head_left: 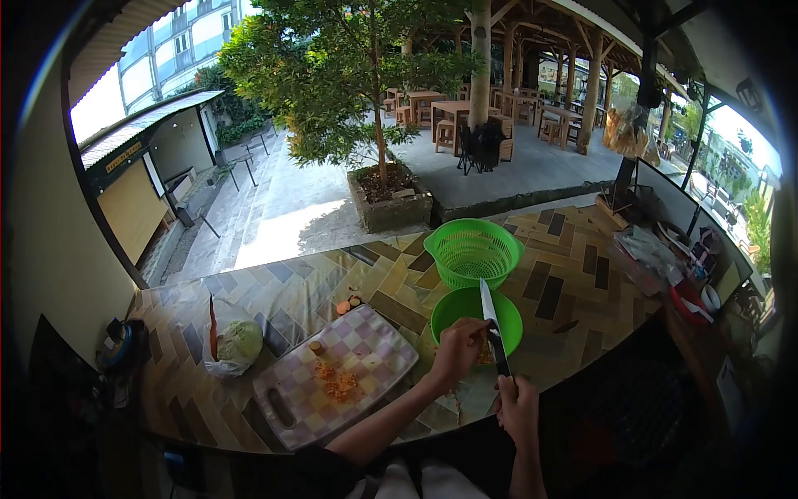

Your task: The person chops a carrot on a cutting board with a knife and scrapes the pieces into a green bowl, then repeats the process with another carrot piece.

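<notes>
My right hand [517, 406] grips the black handle of a kitchen knife [489, 306], its blade pointing up and away over a green bowl [503, 312]. My left hand [459, 349] has its fingers pinched at the base of the blade, above the bowl's near rim. Orange shreds show in the bowl below my fingers. To the left lies a checkered cutting board [378, 341] with a pile of chopped orange bits [339, 384] and a small stub [316, 348] on it. A green colander [474, 249] stands just behind the bowl.
At the left, a plastic bag holds a pale green cabbage [239, 341], with a carrot [214, 328] beside it. Orange end pieces [347, 305] lie behind the board. Plastic bags [652, 254] and a red container [688, 301] crowd the right side. The patterned counter [565, 283] ends before a paved yard.
</notes>
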### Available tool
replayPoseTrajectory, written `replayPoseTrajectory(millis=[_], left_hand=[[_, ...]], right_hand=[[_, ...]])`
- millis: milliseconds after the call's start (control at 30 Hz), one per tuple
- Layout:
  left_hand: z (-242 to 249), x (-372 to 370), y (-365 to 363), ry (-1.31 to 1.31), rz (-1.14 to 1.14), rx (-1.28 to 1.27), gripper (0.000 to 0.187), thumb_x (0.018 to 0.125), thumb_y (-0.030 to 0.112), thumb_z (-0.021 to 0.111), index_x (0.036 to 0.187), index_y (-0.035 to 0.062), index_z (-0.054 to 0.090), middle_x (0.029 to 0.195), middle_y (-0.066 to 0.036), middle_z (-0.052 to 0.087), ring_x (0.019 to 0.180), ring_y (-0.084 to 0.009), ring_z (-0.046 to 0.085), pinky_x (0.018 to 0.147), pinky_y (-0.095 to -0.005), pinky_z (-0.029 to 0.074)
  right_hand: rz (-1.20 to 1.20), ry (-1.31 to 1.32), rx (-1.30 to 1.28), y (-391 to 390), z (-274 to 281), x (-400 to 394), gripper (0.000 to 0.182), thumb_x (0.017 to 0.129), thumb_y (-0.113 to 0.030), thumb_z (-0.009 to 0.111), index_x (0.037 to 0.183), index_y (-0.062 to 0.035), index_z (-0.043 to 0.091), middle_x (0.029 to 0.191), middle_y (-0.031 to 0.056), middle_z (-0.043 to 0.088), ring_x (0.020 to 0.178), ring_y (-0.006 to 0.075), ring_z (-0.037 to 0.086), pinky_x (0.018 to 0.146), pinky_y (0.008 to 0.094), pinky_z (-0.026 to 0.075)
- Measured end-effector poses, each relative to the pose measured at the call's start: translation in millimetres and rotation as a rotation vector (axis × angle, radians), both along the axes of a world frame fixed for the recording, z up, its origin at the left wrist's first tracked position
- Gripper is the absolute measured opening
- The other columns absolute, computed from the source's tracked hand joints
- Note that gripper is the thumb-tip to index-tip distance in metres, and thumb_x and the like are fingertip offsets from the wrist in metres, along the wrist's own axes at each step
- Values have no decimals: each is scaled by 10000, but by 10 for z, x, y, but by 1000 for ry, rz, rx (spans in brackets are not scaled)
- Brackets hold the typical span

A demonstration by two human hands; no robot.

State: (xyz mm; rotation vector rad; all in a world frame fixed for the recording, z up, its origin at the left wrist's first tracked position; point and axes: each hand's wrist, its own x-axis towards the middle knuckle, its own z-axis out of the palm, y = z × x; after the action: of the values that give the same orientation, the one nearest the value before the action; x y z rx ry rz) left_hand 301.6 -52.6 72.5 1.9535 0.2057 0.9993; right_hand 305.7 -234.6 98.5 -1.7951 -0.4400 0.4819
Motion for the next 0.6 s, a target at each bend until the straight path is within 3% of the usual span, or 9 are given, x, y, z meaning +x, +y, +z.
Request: replayPoseTrajectory(millis=[67,267,300,400,433,567,600], left_hand=[[-93,-19,4,43,-10,27,243,769,-42,624,987,-1,723,1015,-175,689,917,-316,662,786,-374,526],[12,-206,195,117,46,648,187,731,56,693,912,43,740,1081,-109,691,1020,-262,609,873,-370,511],[45,-264,255,222,-6,528,192,756,38,685,939,45,743,1154,-98,679,1051,-285,619,882,-382,509],[70,-458,414,98,115,185,210,783,20,678,982,37,741,1137,-123,689,1046,-309,644,867,-388,518],[164,-571,456,115,137,70,194,829,34,683,1016,25,733,1053,-141,718,971,-314,689,831,-370,534],[324,-1160,643,68,354,-10,145,852,102,738,974,27,760,866,-132,743,785,-194,724,706,-288,530],[255,-1335,737,147,403,-64,189,878,145,722,993,-4,736,916,-166,735,847,-237,724,754,-323,533]], right_hand=[[-1,0,-10,-10,-8,8,305,1014,-248,543,823,-10,541,541,30,516,418,92,491,372,259,356],[-18,-7,35,-17,-79,34,326,1027,-242,503,820,6,546,528,42,499,355,82,437,327,247,315],[-5,-12,22,-13,-65,29,327,1030,-244,494,819,2,544,528,42,500,352,79,430,327,246,314],[45,-47,-20,25,-99,44,325,1033,-252,485,834,-2,545,531,38,503,358,78,437,333,244,320],[75,-11,8,40,-102,38,317,1030,-251,496,839,-3,548,537,36,507,377,78,447,351,246,330],[280,89,19,132,-35,-44,313,1026,-254,511,849,0,558,553,31,527,417,69,470,386,246,341],[348,102,-1,176,-31,-63,319,1027,-256,508,849,3,561,555,31,532,417,64,471,387,245,337]])
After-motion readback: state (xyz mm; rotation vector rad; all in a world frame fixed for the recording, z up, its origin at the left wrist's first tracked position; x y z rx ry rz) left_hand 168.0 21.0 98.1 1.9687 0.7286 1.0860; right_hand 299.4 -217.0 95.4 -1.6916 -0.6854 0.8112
